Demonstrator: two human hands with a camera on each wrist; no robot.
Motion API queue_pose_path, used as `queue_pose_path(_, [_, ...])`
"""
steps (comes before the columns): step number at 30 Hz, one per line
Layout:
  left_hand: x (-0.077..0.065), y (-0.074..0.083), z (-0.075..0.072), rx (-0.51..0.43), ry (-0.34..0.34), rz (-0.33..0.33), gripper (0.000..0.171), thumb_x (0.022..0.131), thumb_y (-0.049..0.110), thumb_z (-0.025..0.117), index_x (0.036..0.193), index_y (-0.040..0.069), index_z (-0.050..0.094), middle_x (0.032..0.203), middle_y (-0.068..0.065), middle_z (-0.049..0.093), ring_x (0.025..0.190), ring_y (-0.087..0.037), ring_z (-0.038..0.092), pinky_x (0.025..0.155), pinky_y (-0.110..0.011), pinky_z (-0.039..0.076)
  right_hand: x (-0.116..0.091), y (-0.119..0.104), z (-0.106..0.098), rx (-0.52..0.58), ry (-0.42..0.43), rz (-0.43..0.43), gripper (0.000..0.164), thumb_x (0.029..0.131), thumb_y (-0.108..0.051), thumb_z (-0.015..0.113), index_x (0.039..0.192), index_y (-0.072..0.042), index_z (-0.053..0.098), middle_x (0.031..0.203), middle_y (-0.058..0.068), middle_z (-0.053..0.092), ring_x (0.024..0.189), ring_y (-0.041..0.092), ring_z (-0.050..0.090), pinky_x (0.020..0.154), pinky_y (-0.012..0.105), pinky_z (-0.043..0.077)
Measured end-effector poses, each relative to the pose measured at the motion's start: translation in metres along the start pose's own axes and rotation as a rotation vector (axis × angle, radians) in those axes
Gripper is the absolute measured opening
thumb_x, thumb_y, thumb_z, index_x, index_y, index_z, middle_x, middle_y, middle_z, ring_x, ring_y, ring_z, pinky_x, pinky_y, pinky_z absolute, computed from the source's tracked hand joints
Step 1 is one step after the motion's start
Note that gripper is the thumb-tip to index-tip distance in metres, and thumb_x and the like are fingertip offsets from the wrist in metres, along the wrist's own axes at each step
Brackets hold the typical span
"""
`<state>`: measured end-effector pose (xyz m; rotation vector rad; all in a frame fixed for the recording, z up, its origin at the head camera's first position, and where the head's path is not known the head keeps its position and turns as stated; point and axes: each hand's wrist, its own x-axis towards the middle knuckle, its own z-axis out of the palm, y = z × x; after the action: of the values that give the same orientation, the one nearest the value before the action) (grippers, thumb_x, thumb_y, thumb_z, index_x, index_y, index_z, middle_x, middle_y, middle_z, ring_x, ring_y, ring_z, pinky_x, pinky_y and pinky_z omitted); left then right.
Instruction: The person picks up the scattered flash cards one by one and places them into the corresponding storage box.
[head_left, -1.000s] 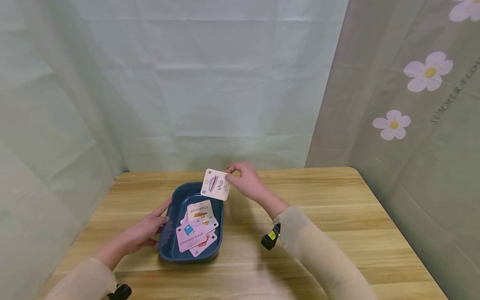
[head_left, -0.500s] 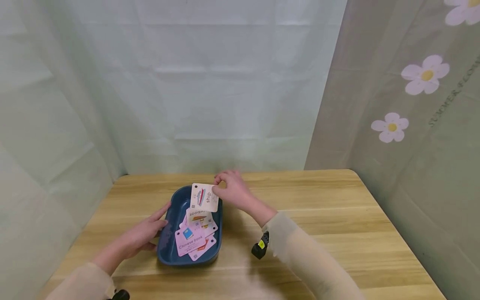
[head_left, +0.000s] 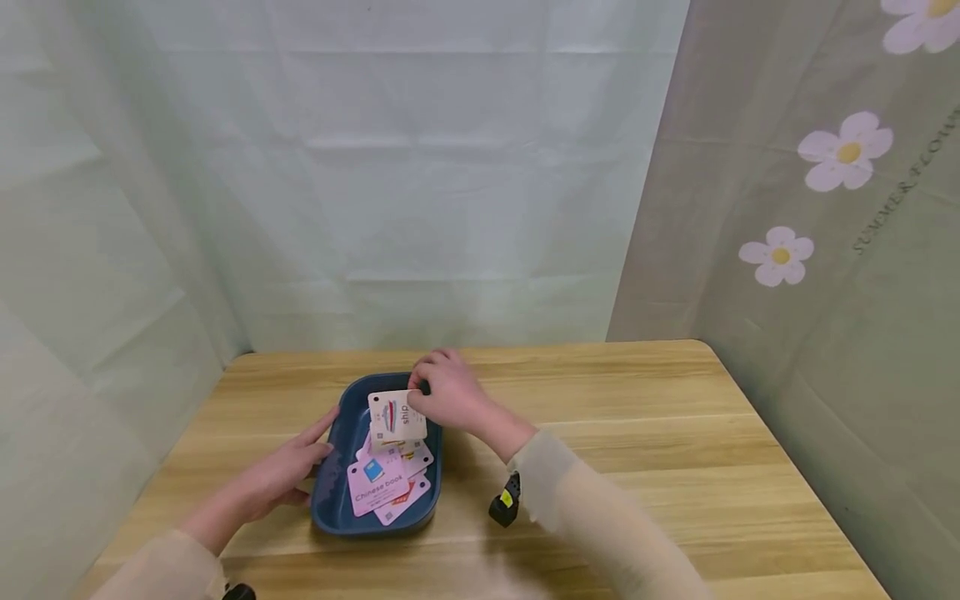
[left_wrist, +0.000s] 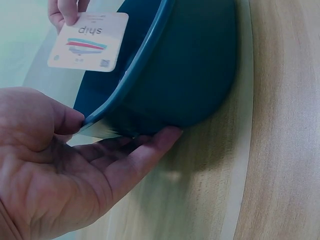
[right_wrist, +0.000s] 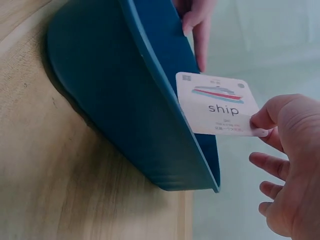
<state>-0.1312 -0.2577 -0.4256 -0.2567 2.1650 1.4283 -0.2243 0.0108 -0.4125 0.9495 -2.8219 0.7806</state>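
My right hand pinches a white card printed "ship" by its corner, between thumb and forefinger. In the right wrist view the other fingers of that hand are spread below the card. The card is held over the far part of a dark blue plastic bin. My left hand holds the bin's left side. In the left wrist view its thumb lies at the rim, with the fingers against the outer wall. Inside the bin, a pink "Chinese book" card lies on top of other cards, partly under the ship card in this view.
The bin stands on a wood-grain table, left of the middle. Pale cloth hangs behind the table and at both sides, with printed flowers on the right. A black wrist device hangs by the right sleeve.
My right hand has moved left and lower with the ship card, from the bin's far right rim to over its inside. The lifeboat card is now mostly covered. My left hand stays on the bin.
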Motion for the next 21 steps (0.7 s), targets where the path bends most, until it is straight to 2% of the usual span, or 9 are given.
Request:
queue_pose_path(7, [-0.004, -0.007, -0.005, -0.014, 0.017, -0.007, 0.067, 0.110, 0.019, 0.034, 0.165, 0.032, -0.001, 0.157, -0.038, 0.015, 0.128, -0.052, 0.047, 0.077, -0.052, 0.058, 0.004, -0.014, 0.013, -0.051, -0.045, -0.035, 0.009, 0.095, -0.029, 0.064, 0.086, -0.027, 0.064, 0.133, -0.003, 0.062, 0.144, 0.026, 0.036, 0.120, 0.039, 0.025])
queue_pose_path(13, [-0.005, -0.010, -0.007, -0.019, 0.009, -0.001, 0.066, 0.111, 0.020, 0.034, 0.165, 0.032, -0.002, 0.157, -0.038, 0.013, 0.127, -0.053, 0.047, 0.078, -0.056, 0.057, 0.005, -0.019, 0.017, -0.046, -0.048, -0.038, 0.009, 0.094, -0.028, 0.066, 0.085, -0.027, 0.064, 0.130, -0.005, 0.062, 0.143, 0.025, 0.037, 0.120, 0.038, 0.025])
queue_pose_path(21, [-0.008, -0.009, -0.009, -0.010, 0.018, 0.001, 0.066, 0.110, 0.021, 0.034, 0.165, 0.031, -0.003, 0.157, -0.040, 0.013, 0.129, -0.055, 0.045, 0.078, -0.054, 0.058, 0.007, -0.022, 0.018, -0.032, -0.046, -0.035, 0.009, 0.093, -0.027, 0.066, 0.085, -0.027, 0.065, 0.130, -0.005, 0.062, 0.144, 0.026, 0.036, 0.120, 0.039, 0.025])
